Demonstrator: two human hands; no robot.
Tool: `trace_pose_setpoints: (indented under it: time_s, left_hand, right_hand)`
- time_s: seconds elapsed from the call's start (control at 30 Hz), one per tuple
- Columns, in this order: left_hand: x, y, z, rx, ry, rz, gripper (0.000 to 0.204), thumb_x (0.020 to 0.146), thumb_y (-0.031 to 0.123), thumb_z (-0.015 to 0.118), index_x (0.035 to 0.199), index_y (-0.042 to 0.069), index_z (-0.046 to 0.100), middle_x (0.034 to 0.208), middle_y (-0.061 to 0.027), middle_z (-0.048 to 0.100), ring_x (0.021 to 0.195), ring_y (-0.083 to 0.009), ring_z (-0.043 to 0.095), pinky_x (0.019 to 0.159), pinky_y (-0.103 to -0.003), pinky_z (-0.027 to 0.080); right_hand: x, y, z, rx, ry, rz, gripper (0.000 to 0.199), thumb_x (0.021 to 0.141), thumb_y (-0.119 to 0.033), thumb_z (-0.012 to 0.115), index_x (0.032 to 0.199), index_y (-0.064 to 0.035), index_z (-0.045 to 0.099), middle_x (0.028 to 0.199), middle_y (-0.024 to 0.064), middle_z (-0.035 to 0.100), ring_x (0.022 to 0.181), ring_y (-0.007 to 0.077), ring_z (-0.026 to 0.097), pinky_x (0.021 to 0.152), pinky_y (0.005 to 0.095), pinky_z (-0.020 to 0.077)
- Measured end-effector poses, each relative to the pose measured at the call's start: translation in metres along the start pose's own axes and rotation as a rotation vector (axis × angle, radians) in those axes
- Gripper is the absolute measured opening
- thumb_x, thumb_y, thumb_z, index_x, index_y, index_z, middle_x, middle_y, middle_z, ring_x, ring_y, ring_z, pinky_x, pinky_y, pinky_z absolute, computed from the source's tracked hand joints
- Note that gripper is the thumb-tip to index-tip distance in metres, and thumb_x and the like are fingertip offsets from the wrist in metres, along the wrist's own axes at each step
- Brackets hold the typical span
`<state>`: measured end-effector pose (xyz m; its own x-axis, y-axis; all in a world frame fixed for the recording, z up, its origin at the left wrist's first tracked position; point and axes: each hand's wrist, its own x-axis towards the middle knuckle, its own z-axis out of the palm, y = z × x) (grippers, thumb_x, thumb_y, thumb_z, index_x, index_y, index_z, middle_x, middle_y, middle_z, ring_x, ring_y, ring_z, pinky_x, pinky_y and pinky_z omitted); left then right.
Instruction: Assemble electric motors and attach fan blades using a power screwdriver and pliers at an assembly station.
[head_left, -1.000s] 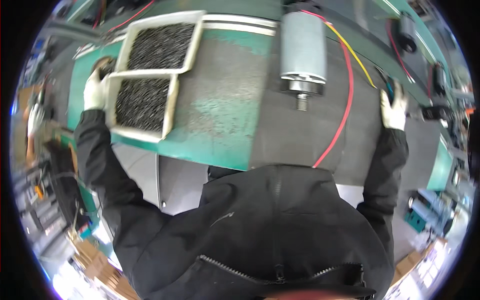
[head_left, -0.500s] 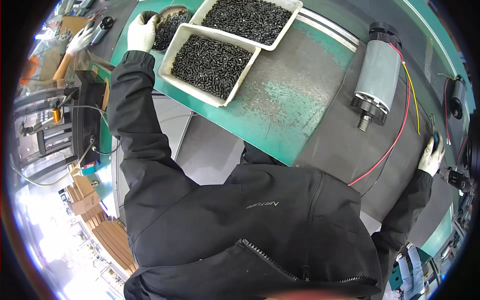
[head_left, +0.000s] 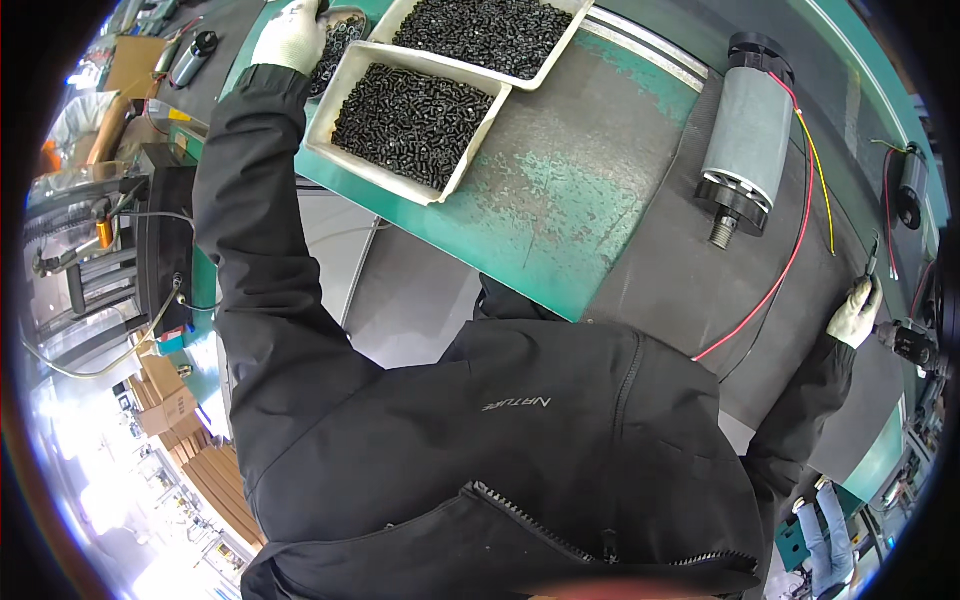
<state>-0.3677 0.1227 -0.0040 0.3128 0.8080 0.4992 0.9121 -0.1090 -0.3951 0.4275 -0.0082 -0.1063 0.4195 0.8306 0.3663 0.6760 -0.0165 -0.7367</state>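
Observation:
My left hand point(head_left: 291, 38), in a white glove, is at the far left beside a round dish point(head_left: 340, 18) of small black rings. Its fingers are bent together at the picture's top edge; whatever they hold is hidden. My right hand point(head_left: 856, 312), also gloved, is closed round a slim tool point(head_left: 873, 258) whose thin tip points away from me, at the far right. Between the hands lies a large grey cylindrical motor point(head_left: 748, 140) with a black end cap, a threaded shaft towards me, and red and yellow wires point(head_left: 803, 215).
Two white trays point(head_left: 425, 198) filled with small black cylindrical parts stand on the green worktop point(head_left: 560, 215). A smaller black motor point(head_left: 911, 188) lies at the far right, near a dark tool point(head_left: 908, 345). At left are a black machine frame point(head_left: 165, 230) and another person's arm point(head_left: 105, 130).
My left hand has moved slightly away from me along the dish. The tool in my right hand has turned, so its thin tip shows more. The whole view has shifted a little.

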Motion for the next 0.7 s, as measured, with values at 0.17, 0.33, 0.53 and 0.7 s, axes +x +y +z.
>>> trace_pose_setpoints:
  time_s: [0.17,0.33,0.53,0.7]
  left_hand:
    - [-0.007,-0.004,-0.016,-0.131,-0.337,-0.135,0.020,0.084,0.012,0.053,0.102,0.004,0.057,0.097,-0.0200,0.063,0.092,-0.0381,0.060,0.080,-0.044,0.048]
    - [0.007,0.070,-0.074,-1.054,-0.280,-0.341,0.026,0.089,0.014,0.055,0.110,0.000,0.059,0.090,-0.0042,0.063,0.077,-0.0101,0.056,0.069,-0.024,0.044]
    - [0.031,0.265,-0.169,-2.436,-0.496,-0.417,0.049,0.078,0.005,0.064,0.120,-0.003,0.040,0.084,-0.0066,0.055,0.062,-0.0061,0.048,0.056,-0.018,0.040]
    - [0.055,0.298,-0.216,-2.597,-0.648,-0.511,0.045,0.076,-0.004,0.059,0.117,-0.004,0.041,0.084,-0.0077,0.054,0.064,-0.0057,0.049,0.058,-0.019,0.040]
  right_hand:
    - [0.001,0.004,0.000,0.048,0.010,-0.036,0.050,0.093,-0.044,0.054,0.117,0.0000,0.055,0.088,0.0011,0.055,0.073,0.0083,0.046,0.068,0.0216,0.0389]
    - [-0.013,-0.040,-0.007,0.377,0.012,0.117,0.040,0.094,-0.032,0.054,0.120,-0.0014,0.054,0.092,0.0016,0.055,0.070,0.0084,0.045,0.062,0.0218,0.0373]
    - [-0.043,-0.247,0.026,-0.030,-0.263,-0.557,0.040,0.078,-0.008,0.063,0.117,0.0014,0.060,0.107,0.0133,0.060,0.089,0.0216,0.057,0.082,0.0307,0.0446]
    - [-0.031,-0.294,0.013,-0.180,-0.453,-0.839,0.046,0.077,-0.015,0.066,0.118,0.0034,0.059,0.116,0.0164,0.058,0.104,0.0272,0.054,0.090,0.0366,0.0436]
